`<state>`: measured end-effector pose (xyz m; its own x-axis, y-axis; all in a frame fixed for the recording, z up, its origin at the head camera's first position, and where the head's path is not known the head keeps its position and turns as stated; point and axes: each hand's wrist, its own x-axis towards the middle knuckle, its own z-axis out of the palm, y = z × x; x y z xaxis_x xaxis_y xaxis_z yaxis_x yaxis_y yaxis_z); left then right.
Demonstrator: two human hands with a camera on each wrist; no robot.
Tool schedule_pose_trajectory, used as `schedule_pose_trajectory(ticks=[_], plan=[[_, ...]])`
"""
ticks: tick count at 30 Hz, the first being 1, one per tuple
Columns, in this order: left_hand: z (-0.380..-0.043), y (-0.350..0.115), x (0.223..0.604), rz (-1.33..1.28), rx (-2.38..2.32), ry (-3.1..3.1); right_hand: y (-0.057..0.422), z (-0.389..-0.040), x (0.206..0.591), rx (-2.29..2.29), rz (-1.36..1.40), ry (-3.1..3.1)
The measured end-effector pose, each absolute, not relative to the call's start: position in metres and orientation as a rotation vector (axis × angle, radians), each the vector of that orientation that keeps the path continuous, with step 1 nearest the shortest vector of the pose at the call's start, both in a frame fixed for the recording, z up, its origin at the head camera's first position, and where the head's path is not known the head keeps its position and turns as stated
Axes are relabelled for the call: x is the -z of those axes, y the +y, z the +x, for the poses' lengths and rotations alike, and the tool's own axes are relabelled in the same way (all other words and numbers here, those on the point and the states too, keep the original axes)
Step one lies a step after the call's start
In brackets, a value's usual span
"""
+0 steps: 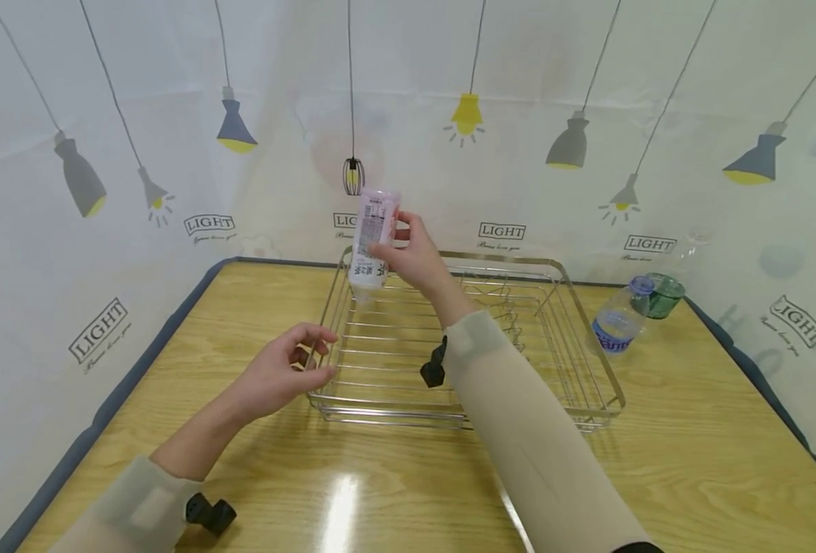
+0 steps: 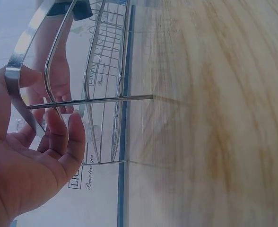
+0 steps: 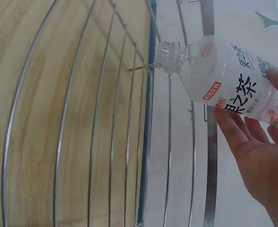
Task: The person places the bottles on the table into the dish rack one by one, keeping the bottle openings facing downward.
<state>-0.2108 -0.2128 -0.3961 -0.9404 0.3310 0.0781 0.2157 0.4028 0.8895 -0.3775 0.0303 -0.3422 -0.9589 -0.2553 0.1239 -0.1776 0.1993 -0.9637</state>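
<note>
My right hand point(image 1: 417, 257) grips a clear plastic drink bottle point(image 1: 373, 230) with a white and pink label. The bottle is upside down, above the back left part of a wire dish rack point(image 1: 504, 258). In the right wrist view, the bottle's open neck point(image 3: 169, 56) has no cap and points toward the rack's wires. At the rack's left side is my left hand point(image 1: 279, 374). In the left wrist view, its thumb and curled fingers point(image 2: 75, 142) hold the rack's flat metal rim point(image 2: 27, 35).
To the right of the rack stands a clear bottle point(image 1: 618, 319) with a blue cap. Close behind it is a clear bottle with a green lower part point(image 1: 663, 296). A printed cloth point(image 1: 414, 115) borders the wooden table point(image 1: 394, 476) at the back and sides.
</note>
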Motion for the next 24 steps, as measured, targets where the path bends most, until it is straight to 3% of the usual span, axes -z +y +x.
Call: schedule_pose_trajectory(ticks=[24], plan=[[-0.21, -0.212, 0.394, 0.472, -1.587, 2.52, 0.023, -0.374, 0.358, 1.654, -0.431, 2.532]])
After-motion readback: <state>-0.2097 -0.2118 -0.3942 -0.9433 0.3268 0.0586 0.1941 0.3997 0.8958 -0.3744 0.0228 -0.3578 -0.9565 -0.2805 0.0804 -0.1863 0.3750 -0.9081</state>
